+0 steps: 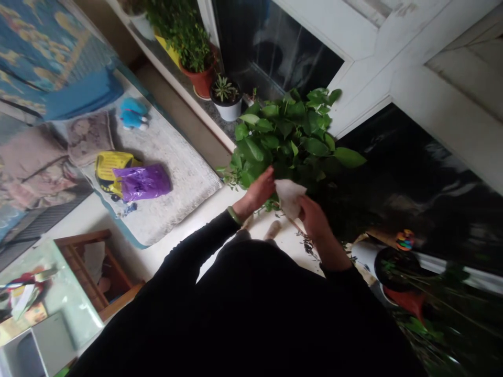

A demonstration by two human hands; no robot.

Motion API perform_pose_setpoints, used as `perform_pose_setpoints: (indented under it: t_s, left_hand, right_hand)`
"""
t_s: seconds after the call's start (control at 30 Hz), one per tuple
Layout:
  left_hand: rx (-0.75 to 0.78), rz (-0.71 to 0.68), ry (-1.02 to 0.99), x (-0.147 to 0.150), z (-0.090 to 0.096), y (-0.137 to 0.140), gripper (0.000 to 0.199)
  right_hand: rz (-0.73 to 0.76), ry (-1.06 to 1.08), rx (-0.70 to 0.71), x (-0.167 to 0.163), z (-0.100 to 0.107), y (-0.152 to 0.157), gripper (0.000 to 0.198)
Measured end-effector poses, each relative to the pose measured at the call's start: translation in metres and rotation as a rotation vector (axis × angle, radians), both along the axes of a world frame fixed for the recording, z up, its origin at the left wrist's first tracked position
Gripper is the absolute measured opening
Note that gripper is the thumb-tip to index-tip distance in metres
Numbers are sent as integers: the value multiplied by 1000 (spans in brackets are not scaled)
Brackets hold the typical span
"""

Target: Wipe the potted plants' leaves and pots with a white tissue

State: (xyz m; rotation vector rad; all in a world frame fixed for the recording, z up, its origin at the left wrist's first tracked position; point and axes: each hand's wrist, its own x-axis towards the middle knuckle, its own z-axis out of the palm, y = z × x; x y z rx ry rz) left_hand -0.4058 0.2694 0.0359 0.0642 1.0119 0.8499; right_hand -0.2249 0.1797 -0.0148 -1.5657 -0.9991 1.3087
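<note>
A crumpled white tissue (290,197) is in my right hand (313,215), its fingers closed on the lower right edge. My left hand (260,189), with a pale bangle on the wrist, reaches to the lower leaves of a large green leafy plant (288,128). Its fingers look curled together close to the tissue's left corner, and what they hold, if anything, is hidden. Broad leaves spread just beyond both hands. The plant's pot does not show.
A potted succulent (227,97) and a red-brown pot (199,76) stand on the window ledge. More pots (396,262) sit at right. On the bed (176,201) lie a purple packet (145,182) and a blue plush toy (132,113). A wooden chair (104,267) stands by a table.
</note>
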Motion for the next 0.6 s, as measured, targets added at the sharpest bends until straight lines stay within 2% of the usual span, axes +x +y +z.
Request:
perform_pose_setpoints:
  t_s: [0.1, 0.13, 0.23, 0.33, 0.43, 0.5, 0.6]
  left_hand:
    - [179, -120, 101, -29, 8, -20, 38]
    - [255, -125, 145, -40, 11, -24, 34]
    - [374, 55, 314, -68, 15, -24, 14]
    - [354, 155, 385, -82, 12, -8, 14]
    - [300, 113, 370, -84, 7, 12, 18]
    - [248, 83, 364, -84, 4, 24, 20]
    - [148, 31, 337, -83, 1, 38, 24]
  right_hand:
    - [-263, 307, -162, 17, 19, 11, 35]
    - [-310, 377, -167, 20, 27, 15, 33]
    - [-285, 452, -70, 16, 53, 26, 35]
    - [-213, 467, -46, -10, 66, 34, 40]
    - [-236, 395, -66, -44, 55, 47, 46]
    - [-279, 326, -34, -60, 39, 60, 49]
    - [-310, 222, 45, -67, 13, 78, 51]
